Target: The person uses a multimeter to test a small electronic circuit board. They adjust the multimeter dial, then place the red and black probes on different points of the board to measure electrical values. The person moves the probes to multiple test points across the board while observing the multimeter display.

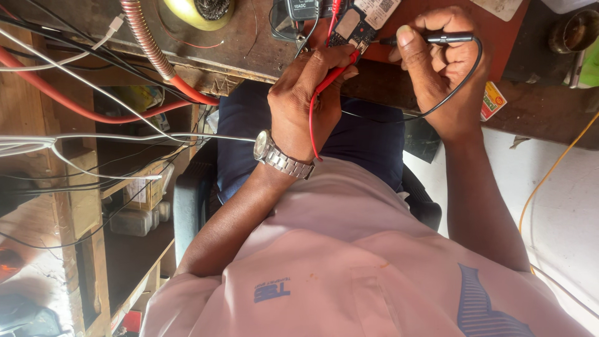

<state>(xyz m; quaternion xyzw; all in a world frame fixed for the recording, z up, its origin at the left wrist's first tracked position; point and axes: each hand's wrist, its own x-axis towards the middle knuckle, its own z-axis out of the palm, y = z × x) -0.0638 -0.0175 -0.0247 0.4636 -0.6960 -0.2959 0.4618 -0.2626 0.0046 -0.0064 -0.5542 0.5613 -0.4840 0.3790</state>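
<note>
The small circuit board [349, 28] lies on the workbench [249, 43] edge; the left hand [306, 93] grips the red probe [331, 78] on it, the right hand [440, 62] pinches the black probe [437, 39] beside it; a slipped tip could bridge contacts

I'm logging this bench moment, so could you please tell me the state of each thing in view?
left hand: closed around the red probe, tip on the circuit board
right hand: pinching the black probe, tip toward the board
circuit board: lying flat on the bench
wristwatch: fastened on the left wrist
</note>
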